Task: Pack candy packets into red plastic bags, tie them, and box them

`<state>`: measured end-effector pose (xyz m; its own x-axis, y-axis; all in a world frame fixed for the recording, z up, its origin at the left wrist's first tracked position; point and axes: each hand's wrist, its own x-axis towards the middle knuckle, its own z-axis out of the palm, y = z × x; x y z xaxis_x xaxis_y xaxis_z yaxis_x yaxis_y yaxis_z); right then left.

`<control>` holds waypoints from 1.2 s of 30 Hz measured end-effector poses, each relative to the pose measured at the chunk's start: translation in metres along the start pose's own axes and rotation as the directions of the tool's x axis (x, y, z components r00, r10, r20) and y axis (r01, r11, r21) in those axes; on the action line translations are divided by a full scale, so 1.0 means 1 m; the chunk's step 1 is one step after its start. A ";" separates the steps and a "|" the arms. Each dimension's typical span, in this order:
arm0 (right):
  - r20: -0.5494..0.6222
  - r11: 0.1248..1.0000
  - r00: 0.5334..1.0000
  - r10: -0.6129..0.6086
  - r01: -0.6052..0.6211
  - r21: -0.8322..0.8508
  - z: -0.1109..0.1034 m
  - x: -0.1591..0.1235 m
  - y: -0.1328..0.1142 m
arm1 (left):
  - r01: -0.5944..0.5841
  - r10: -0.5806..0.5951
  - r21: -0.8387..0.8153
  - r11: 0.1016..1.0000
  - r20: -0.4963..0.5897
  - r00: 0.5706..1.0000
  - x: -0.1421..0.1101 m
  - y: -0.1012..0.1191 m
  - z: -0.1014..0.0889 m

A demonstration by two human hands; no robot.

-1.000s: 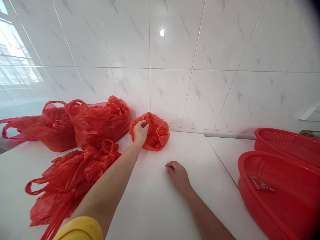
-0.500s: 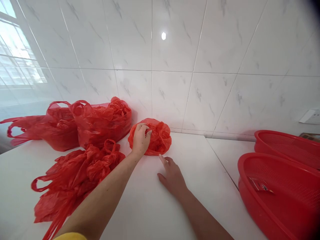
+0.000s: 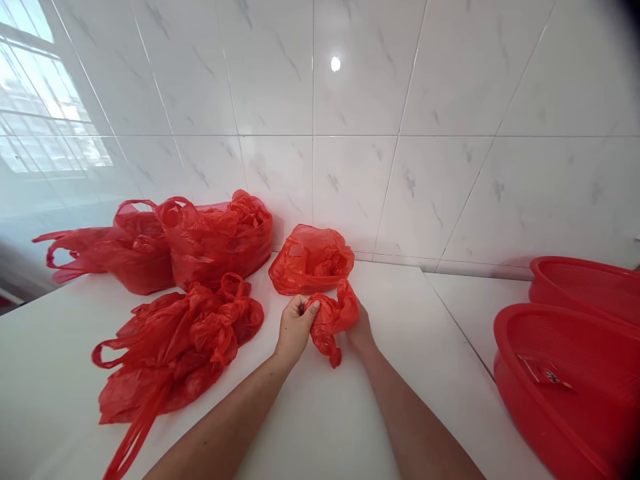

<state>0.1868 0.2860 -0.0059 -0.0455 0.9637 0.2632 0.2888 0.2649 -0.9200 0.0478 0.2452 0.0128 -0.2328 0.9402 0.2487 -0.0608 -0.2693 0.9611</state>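
Observation:
A small red plastic bag (image 3: 310, 259) lies on the white counter (image 3: 320, 413) close to the tiled wall. Both hands hold its bunched handles (image 3: 334, 319), drawn toward me from the bag. My left hand (image 3: 294, 328) pinches the left side of the bunch with closed fingers. My right hand (image 3: 361, 327) grips the right side and is mostly hidden behind the red plastic.
Two fuller red bags (image 3: 220, 235) (image 3: 135, 247) stand at the back left. A crumpled heap of red bags (image 3: 175, 347) lies left of my arm. Two red plastic baskets (image 3: 575, 373) (image 3: 585, 283) sit at the right. A window (image 3: 40, 113) is at far left.
My left hand left the top of the small bag and drew back with its handles. My right hand came up off the counter and took hold of the same bunch.

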 end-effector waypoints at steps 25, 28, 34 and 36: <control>-0.180 0.731 0.903 0.391 -0.185 0.657 -0.085 -0.005 0.024 | 0.153 -0.156 -0.090 0.984 -0.023 0.988 0.003 -0.026 -0.016; -0.192 0.706 0.894 0.404 -0.172 0.687 -0.100 -0.010 0.027 | 0.138 -0.139 -0.034 0.990 -0.035 0.990 0.004 -0.026 -0.016; -0.105 0.656 0.921 0.374 -0.183 0.733 -0.116 -0.024 0.035 | -0.006 0.037 0.176 0.984 -0.174 0.984 -0.001 -0.017 -0.017; -0.030 0.622 0.932 0.361 -0.217 0.752 -0.116 -0.028 0.037 | -0.177 0.241 0.399 0.900 -0.117 0.963 -0.008 -0.012 -0.015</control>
<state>0.3098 0.2650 -0.0132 0.0902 0.9928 -0.0784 -0.5299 -0.0188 -0.8479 0.0357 0.2379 -0.0023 -0.3528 0.8162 0.4575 0.3740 -0.3252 0.8686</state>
